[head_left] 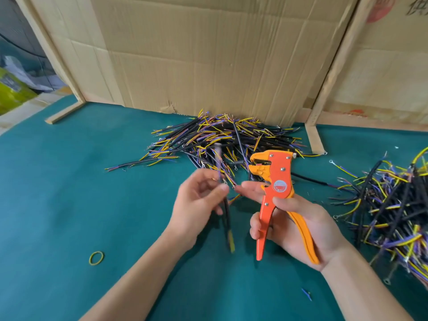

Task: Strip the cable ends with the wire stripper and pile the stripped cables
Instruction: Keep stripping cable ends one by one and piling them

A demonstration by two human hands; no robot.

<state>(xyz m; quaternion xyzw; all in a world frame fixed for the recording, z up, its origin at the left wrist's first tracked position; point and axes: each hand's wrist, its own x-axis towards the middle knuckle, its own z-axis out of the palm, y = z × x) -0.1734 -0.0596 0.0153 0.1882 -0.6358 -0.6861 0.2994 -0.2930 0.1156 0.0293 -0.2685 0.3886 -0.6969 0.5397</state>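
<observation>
- Right hand (pixel 298 218) grips the wire stripper (pixel 276 193) by its orange handles, head up, jaws facing left toward the other hand. Handles look un-squeezed, jaws apart.
- Left hand (pixel 196 200) pinches one black cable (pixel 225 205) between thumb and fingers. The cable is motion-blurred; its long axis runs near vertical in view, upper end with coloured cores above the fingers, lower yellow-tipped end hanging below toward the counter (pixel 69 205).
- Key relation: the cable's upper end sits left of and slightly below the stripper jaws, near but apart. The jaws open to the left, so my read is the end has to travel right and tilt toward horizontal to enter them. The left hand is the one nearest the cable; the right only needs to hold the tool steady.
- Can't tell whether the upper end is already stripped; too blurred.
- Pile of cables (pixel 227 140) lies on the counter behind both hands, against the cardboard wall (pixel 208 54); many show bare yellow and purple cores, so likely the stripped pile.
- Second heap of cables (pixel 393 209) lies on the right side of the counter, just right of the right forearm; probably the supply, not certain.
- No containers in view; both stocks lie loose on the green counter.
- Yellow rubber band (pixel 96 258) lies on the counter, left of the left forearm.
</observation>
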